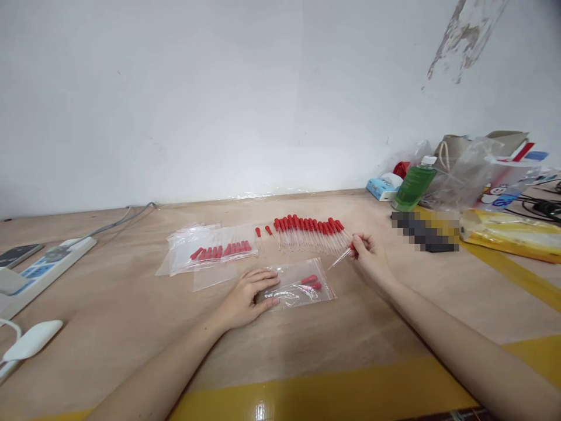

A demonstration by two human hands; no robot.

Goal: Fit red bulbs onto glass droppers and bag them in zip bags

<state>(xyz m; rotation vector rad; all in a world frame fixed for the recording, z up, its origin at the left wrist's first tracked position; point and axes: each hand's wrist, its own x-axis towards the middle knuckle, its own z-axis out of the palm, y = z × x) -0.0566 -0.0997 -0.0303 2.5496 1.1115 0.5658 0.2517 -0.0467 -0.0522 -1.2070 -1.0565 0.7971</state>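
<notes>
A clear zip bag (289, 295) lies flat on the table, its red-lined mouth to the right. Inside it are two glass droppers (310, 280) with red rubber bulbs. My left hand (252, 296) rests on the bag's left end, fingers spread and thumb apart. My right hand (369, 255) pinches another dropper (340, 257) by its red bulb, the thin glass tip pointing down-left close to the bag's mouth. Behind the bag lies a row of several loose droppers (307, 225), bulbs toward the wall. Filled bags (205, 257) with red bulbs showing overlap at the left.
A power strip (52, 269) with a cable and a white plug (35, 341) lie at the left. At the right stand a green bottle (414, 186), a blue tissue pack (382, 188), plastic bags (460, 169) and a yellow package (508, 234). Yellow tape (280, 394) runs along the front edge.
</notes>
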